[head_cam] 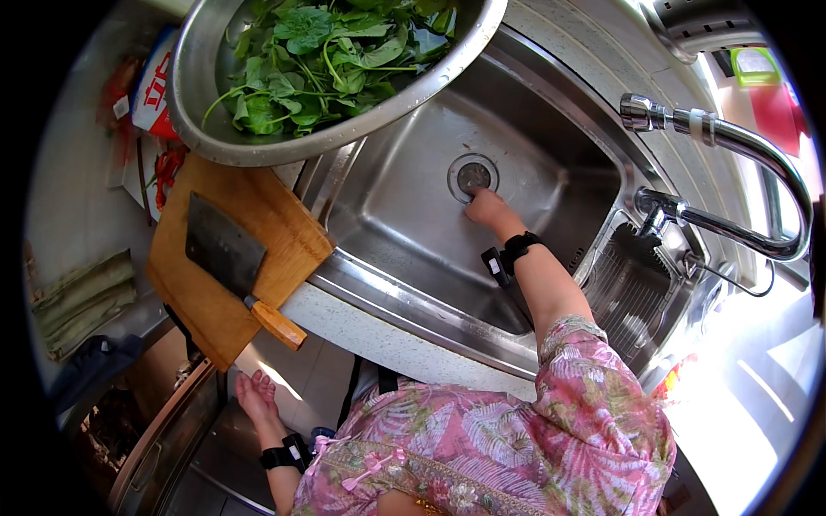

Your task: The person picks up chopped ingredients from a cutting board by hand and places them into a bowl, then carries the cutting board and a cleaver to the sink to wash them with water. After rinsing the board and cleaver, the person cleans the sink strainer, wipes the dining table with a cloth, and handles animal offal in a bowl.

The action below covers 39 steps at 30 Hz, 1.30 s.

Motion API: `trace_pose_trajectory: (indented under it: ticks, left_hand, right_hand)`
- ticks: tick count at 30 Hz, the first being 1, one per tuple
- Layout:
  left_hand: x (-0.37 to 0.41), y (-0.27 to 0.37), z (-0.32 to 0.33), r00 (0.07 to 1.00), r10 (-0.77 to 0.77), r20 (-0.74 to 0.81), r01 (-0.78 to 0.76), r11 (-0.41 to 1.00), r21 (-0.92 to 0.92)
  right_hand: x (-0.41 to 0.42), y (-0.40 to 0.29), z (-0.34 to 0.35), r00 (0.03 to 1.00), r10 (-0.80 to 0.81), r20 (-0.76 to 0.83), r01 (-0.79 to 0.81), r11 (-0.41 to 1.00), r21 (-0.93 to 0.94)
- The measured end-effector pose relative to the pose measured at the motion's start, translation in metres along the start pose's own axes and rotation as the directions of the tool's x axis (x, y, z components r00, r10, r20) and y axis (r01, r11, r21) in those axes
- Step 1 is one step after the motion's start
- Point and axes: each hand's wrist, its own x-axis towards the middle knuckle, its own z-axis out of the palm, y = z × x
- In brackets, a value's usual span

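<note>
My right hand [488, 209] reaches down into the stainless steel sink [413, 193], its fingertips at the near edge of the round drain strainer [473, 177]. Whether the fingers grip the strainer is hidden from above. Low beside the counter, my left hand [257, 395] hangs palm up with loosely curled fingers and nothing in it. Above that hand, a wooden cutting board [290, 222] juts past the counter edge. On the board lies a cleaver [229, 248] with its wooden handle toward me. A large steel basin [213, 138] of green leafy vegetables [316, 71] in water stands at the sink's far left.
A chrome faucet [784, 187] arches at the right, its spout swung off the bowl. Beside it is a small side basin with a wire rack [623, 297]. Red chillies [169, 171] and a printed bag [155, 97] lie left of the basin. An open drawer [161, 438] stands lower left.
</note>
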Motion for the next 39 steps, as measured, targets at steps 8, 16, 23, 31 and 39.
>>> trace_pose_trajectory:
  ticks: [8, 16, 23, 31, 39]
  left_hand:
    - [-0.001, -0.006, 0.005, 1.000, -0.008, -0.007, 0.007, 1.000, -0.010]
    - [0.008, -0.014, 0.001, 0.999, -0.017, 0.044, 0.017, 1.000, 0.014]
    - [0.002, -0.007, 0.009, 0.999, -0.002, 0.032, 0.002, 1.000, 0.022]
    - [-0.002, -0.007, 0.013, 0.998, -0.012, 0.058, 0.011, 1.000, 0.018]
    - [-0.004, -0.003, 0.015, 0.998, -0.019, 0.053, 0.017, 0.999, 0.040]
  right_hand:
    - [-0.006, 0.001, -0.019, 0.988, 0.006, -0.151, -0.036, 0.980, -0.195]
    - [-0.005, -0.014, 0.002, 0.996, -0.050, -0.074, 0.058, 0.993, 0.104]
    - [-0.002, -0.028, -0.028, 0.927, -0.080, -0.367, 0.100, 0.994, 0.035]
    - [-0.007, -0.029, -0.006, 0.976, -0.146, -0.164, 0.121, 0.981, -0.150]
    - [-0.015, -0.025, -0.005, 0.975, -0.182, -0.129, 0.133, 0.938, -0.321]
